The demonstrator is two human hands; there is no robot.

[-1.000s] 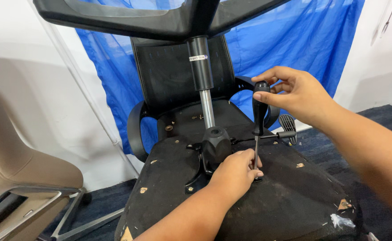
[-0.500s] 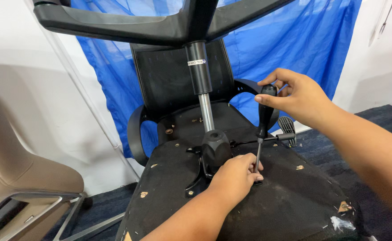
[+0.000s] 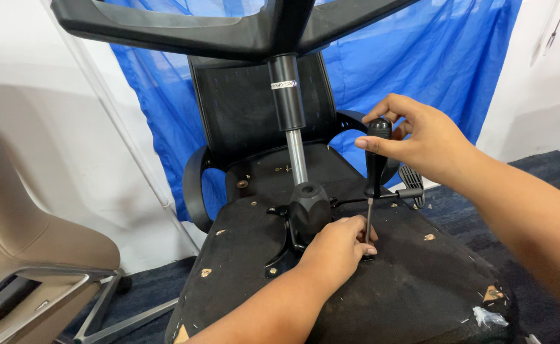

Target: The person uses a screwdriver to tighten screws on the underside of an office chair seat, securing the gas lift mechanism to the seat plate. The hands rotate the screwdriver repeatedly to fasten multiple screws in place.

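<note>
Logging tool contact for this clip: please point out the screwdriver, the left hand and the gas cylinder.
screwdriver (image 3: pixel 377 159): head view, black handle.
left hand (image 3: pixel 334 248): head view, back of hand.
gas cylinder (image 3: pixel 287 102): head view, black upper tube.

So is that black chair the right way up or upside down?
Upside down. The office chair shows its seat underside, and its gas cylinder points up to the star base overhead.

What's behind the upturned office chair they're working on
Behind the office chair hangs a blue plastic sheet against a white wall. The chair's mesh backrest and star base cover the sheet's middle, so anything there is hidden.
</note>
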